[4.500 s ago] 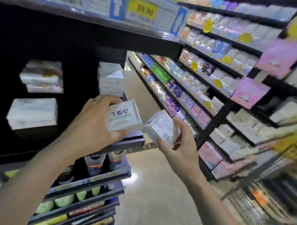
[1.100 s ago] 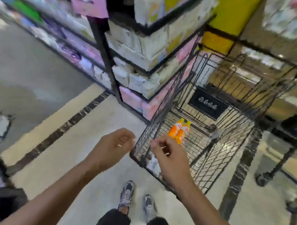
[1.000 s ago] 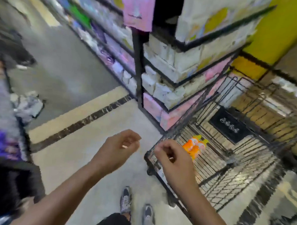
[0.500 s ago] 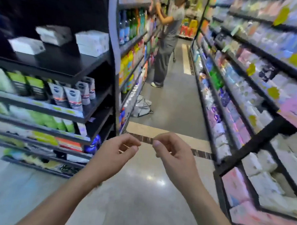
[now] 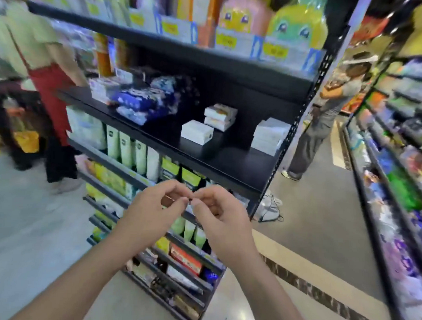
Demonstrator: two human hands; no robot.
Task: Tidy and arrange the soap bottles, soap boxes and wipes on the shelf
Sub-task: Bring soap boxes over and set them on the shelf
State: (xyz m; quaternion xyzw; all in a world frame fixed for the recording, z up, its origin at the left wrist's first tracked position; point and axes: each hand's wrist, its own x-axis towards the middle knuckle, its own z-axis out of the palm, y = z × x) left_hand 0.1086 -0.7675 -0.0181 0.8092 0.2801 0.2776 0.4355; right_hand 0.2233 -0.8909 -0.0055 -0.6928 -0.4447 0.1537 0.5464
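Shop aisle now being faced again after turn to trolley; black metal shelf (image 5: 229, 160) carrying white cardboard soap boxes (image 5: 197, 132) and blue plastic wipes packs (image 5: 145, 101). Left hand (image 5: 152, 213) and right hand (image 5: 217, 215) being held curled, fingertips meeting, nothing visibly held; next pick likely being prepared.

Black shelf board (image 5: 229, 160): smooth, slight sheen, looks like painted metal. Perforated upright post (image 5: 291, 129): dark metal. White soap boxes (image 5: 197, 132): matt cardboard. Blue wipes packs (image 5: 145, 101): glossy plastic film. Pale green tubes (image 5: 125, 150): smooth plastic. Floor (image 5: 306, 212): polished, reflective. Apron (image 5: 51, 92) of a bystander: red cloth.
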